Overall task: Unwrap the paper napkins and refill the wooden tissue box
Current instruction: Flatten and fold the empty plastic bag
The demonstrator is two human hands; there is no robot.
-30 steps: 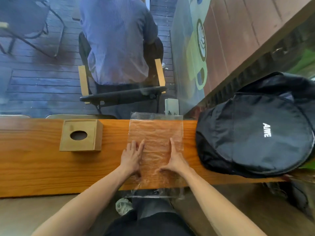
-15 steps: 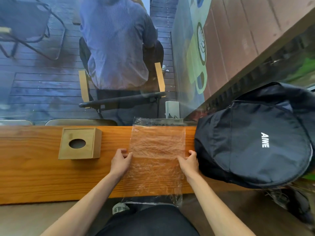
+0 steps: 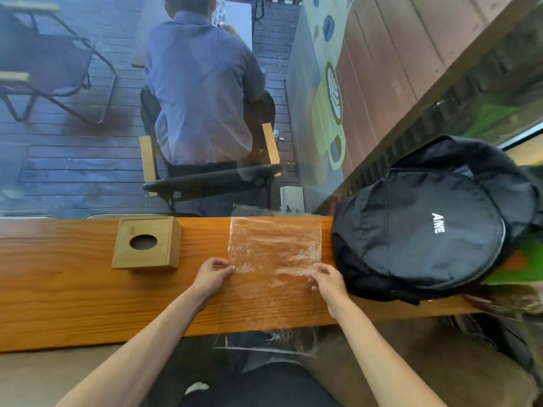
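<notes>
Clear plastic wrapper [image 3: 274, 254] lies flat across our wooden counter [image 3: 73, 289], its far edge at the window side and its near edge hanging over the counter's front. We pinch its left edge with our left hand [image 3: 212, 274], fingers curled on the film, and its right edge with our right hand [image 3: 327, 282] in the same way. Left of the wrapper, apart from it, the wooden tissue box [image 3: 147, 244] stands upright on the counter, its round top opening dark; we cannot tell what is inside. A black backpack [image 3: 426, 230] rests on the counter just right of the wrapper. Beyond the glass a person [image 3: 199, 92] sits on a chair [image 3: 211, 179].
</notes>
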